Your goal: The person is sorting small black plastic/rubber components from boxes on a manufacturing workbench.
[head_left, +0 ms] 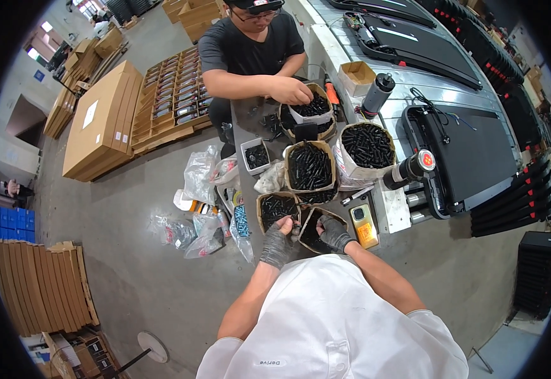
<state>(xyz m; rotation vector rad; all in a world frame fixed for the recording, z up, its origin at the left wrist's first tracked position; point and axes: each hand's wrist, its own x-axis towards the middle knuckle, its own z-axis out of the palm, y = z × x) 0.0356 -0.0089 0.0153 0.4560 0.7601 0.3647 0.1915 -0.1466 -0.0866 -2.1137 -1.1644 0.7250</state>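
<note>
My left hand [276,245], in a grey fingerless glove, is at the near edge of a small cardboard box [259,216] of black screws. Its thumb and fingertips are pinched on something small and dark that I cannot make out. My right hand [335,234], gloved the same way, reaches over a second box [312,211] with dark contents. Its fingers are drawn together, and what they hold is hidden. Just beyond stands a larger box [290,180] heaped with long black bolts.
Opposite, a person's hand [293,91] reaches into another box of black parts. To the right are a phone [365,228], a power screwdriver [408,169] and a roller conveyor carrying black treadmill-like decks [465,145]. Plastic bags [201,174] lie at left.
</note>
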